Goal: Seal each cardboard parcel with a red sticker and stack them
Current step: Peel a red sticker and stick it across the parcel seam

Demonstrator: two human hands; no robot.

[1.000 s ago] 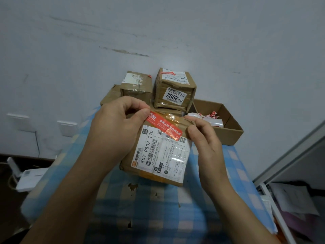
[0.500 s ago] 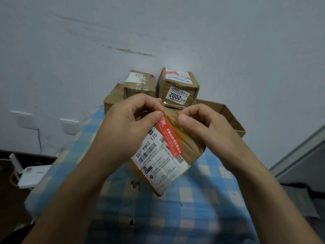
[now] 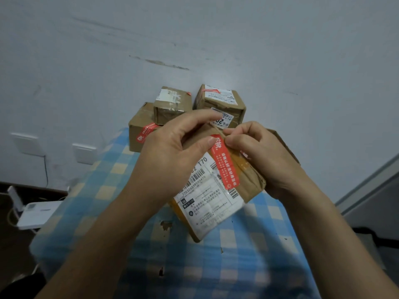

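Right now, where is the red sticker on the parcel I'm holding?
In the head view, mid-frame, the red sticker lies diagonally on the held parcel, beside its shipping label, with its upper end between the left hand and the right hand.

**Around the Table**

A blue and white checked cloth covers the table. It has little torn holes. Behind it is a pale wall with a long dirty mark. Two white plates sit low on the wall. A white box lies on the dark floor at the left.
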